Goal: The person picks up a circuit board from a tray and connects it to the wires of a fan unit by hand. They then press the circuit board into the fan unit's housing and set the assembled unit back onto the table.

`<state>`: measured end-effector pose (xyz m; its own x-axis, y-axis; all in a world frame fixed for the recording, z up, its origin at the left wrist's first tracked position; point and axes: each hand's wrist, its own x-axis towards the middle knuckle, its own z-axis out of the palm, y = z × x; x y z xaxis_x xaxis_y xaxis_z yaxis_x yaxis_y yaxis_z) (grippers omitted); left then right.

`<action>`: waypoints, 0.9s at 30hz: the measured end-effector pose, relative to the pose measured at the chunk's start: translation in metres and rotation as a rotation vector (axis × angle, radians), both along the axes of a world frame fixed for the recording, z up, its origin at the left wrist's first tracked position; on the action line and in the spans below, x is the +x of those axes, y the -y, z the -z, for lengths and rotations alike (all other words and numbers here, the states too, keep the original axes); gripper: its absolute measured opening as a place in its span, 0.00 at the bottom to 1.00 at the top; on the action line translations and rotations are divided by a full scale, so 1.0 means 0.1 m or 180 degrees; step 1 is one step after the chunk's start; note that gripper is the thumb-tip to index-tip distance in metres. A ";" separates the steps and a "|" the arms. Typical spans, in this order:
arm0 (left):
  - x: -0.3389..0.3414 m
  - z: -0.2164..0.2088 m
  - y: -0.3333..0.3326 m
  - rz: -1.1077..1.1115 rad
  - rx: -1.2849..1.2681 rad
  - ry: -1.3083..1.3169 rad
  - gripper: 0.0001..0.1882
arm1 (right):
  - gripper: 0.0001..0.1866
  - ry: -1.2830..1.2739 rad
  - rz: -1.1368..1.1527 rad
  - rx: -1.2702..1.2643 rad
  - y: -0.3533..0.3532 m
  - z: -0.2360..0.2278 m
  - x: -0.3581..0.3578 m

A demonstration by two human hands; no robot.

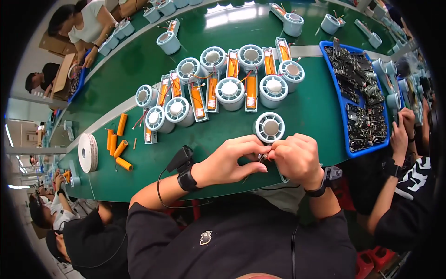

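My left hand [233, 159] and my right hand [297, 157] meet close to the near edge of the green table. Both are closed, fingertips pinched together around something small with thin wires, too small and covered to name. Just beyond the fingertips stands a light-blue round fan-like housing [270, 128] with a grey disc in its spoked face. Part of a light-blue piece shows beneath my right hand. Farther off, several similar round housings [230, 93] stand in rows, attached to narrow handles holding orange battery cells [197, 100] and thin wires.
A blue tray [349, 151] heaped with black circuit boards [367, 125] lies at the right. Loose orange cells [121, 148] and a white reel [87, 152] sit at the left. A metal strip [111, 111] crosses the table. Other people work at both sides.
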<state>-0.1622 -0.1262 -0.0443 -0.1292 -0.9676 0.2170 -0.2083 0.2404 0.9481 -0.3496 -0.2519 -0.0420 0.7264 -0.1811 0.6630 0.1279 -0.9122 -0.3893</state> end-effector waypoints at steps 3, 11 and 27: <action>0.01 -0.11 -0.03 -0.0042 0.0143 0.0298 0.23 | 0.09 0.0048 0.0115 -0.0017 0.00 0.04 -0.04; 0.54 -1.06 0.09 -0.0560 0.0192 0.2084 0.18 | 0.11 0.0332 0.0163 0.1104 -0.07 0.15 -0.16; 2.43 -0.59 2.19 -0.1397 0.0702 0.3000 0.33 | 0.09 0.0848 0.0404 0.1508 -0.15 0.29 -0.08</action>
